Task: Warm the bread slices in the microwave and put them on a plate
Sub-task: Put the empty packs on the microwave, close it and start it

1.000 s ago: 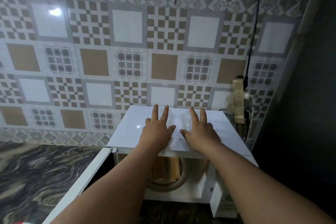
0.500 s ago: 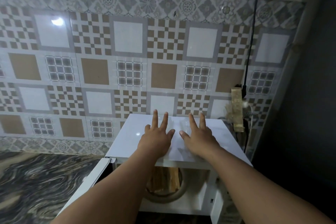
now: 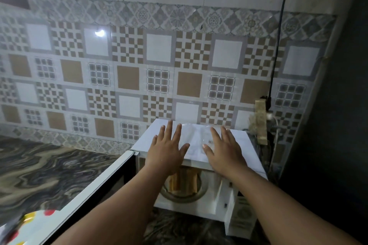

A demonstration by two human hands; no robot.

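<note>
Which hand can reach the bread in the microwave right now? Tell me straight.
Probably either. The microwave door hangs open, and the bread slices sit uncovered on the turntable, just below the left hand and right hand lying flat on the microwave's top.

Microwave cavity (image 3: 209, 185) open, door (image 3: 95, 187) aside.

We see the microwave (image 3: 199, 145) at our five o'clock, backed against the tiled wall (image 3: 139, 69) at twelve. Our left hand (image 3: 166, 151) and right hand (image 3: 224, 153) lie side by side, apart, on its top. Below them, inside the cavity, the bread slices (image 3: 184, 182) sit on the turntable (image 3: 180, 197). The door (image 3: 89, 191) stands out toward seven o'clock over the countertop (image 3: 39, 171). A cable (image 3: 277, 45) runs down the wall at two o'clock.
</note>
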